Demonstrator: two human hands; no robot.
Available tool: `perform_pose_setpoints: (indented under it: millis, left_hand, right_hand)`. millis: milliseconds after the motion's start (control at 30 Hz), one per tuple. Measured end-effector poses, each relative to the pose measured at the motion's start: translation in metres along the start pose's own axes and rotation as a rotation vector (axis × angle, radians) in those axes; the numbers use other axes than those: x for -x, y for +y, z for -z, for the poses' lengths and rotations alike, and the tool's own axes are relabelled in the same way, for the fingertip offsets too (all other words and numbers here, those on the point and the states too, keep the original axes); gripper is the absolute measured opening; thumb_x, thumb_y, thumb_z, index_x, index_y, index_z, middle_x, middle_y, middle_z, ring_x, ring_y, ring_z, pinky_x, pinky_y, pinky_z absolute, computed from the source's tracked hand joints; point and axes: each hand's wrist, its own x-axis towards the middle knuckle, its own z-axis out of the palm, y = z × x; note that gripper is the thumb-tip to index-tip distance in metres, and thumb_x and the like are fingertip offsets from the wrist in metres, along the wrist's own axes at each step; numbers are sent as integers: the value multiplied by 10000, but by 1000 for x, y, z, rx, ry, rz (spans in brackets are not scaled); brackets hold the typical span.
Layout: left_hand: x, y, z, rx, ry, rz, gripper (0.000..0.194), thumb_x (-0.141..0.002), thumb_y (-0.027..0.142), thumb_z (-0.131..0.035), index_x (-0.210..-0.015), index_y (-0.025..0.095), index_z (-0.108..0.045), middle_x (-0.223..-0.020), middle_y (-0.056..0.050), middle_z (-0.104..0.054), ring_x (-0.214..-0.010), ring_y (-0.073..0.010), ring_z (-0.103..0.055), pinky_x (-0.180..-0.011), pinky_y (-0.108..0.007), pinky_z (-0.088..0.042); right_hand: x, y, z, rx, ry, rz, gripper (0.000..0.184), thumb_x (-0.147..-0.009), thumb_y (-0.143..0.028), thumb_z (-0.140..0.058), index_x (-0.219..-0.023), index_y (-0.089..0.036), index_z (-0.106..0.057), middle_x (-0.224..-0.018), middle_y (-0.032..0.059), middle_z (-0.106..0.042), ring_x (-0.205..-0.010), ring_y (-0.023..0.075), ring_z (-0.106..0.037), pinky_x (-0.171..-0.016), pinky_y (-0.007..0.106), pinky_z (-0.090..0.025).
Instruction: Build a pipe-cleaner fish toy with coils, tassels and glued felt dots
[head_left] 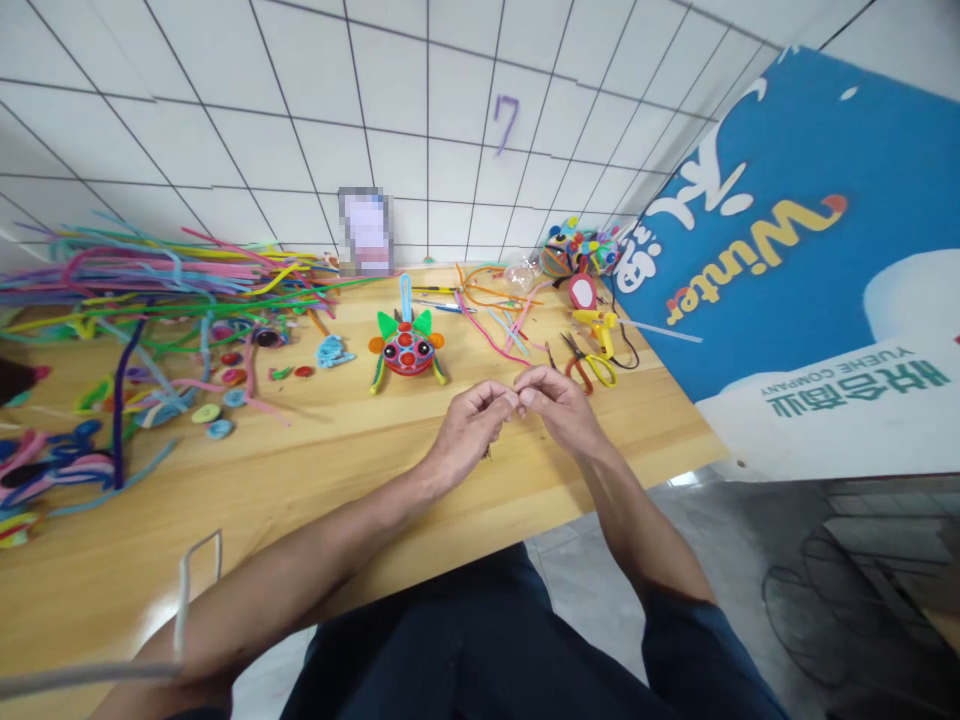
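My left hand [474, 425] and my right hand [561, 405] meet over the front part of the wooden table [360, 460], thumbs and fingertips pinched together. Whatever sits between the fingertips is too small and covered to make out. A small dark bit shows just below my left hand. Beyond that hand lies a colourful animal-face ornament [406, 352], with green ears, black eyes, red discs and a blue loop on top. Scissors [604, 372] with red and yellow handles rest beyond my right hand, beside a yellow glue gun [600, 328].
Bundled pipe cleaners [202, 280] fill the back left, with coiled discs and loose pieces in front. A phone [367, 232] leans on the tiled wall. Another colourful ornament [570, 250] stands at the back right. A blue printed board [810, 270] borders the right side.
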Motion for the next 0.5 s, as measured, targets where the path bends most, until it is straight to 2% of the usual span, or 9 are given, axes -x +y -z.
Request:
perform_pose_setpoints:
  millis: [133,300,500]
  left_hand:
    - [2,2,0,56,-16,14,323,-836,476,-739,-795,176,-627,-659,50,-503,-492,-48,-339,-460,-210,-245]
    - [2,6,-1,142,-1,65,372,-755,492,-815,-820,169,-642,-630,64,-478,-475,-37,-303,-468,-219,-211]
    - [-5,1,3,48,60,62,315,-765,454,-792,-766,175,-648,-554,75,-438,-464,-52,-308,-451,-219,-221]
  right_hand:
    - [-1,2,0,4,2,27,299,-860,-498,-810,-864,-221,-697,-741,-27,-632,-653,127,-567,-661,279,-469]
    - [-1,5,-3,52,51,45,338,-849,-543,-801,-847,-226,-684,-753,-18,-628,-670,142,-557,-677,295,-462]
    - [-2,12,-10,-51,107,-19,388,-795,-579,-825,-824,-230,-656,-741,-17,-618,-656,145,-542,-661,297,-460]
